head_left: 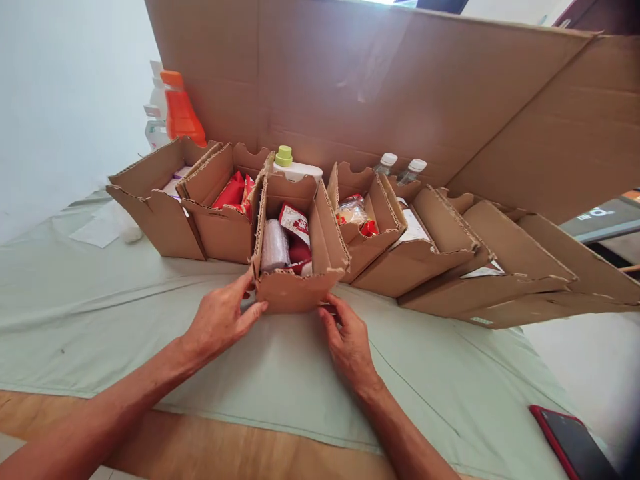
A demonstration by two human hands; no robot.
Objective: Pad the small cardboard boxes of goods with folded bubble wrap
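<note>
An open-topped cardboard box [295,292] stands on the green cloth, a little in front of the other boxes. Inside it are a bubble-wrapped cylinder [275,245] and a red and white packet [296,225]. My left hand [223,313] grips the box's lower left side, thumb at the front corner and the other fingers partly hidden along the side. At the lower right corner, my right hand [347,337] holds the box with bent fingers, their tips partly hidden by the box.
Cardboard boxes flank it: one with red packets [233,192] on the left, one with a clear-wrapped packet [353,209] on the right. Behind stand an orange bottle [183,110], a green-capped white bottle [299,171] and a tall cardboard panel [310,87]. A phone [575,440] lies front right.
</note>
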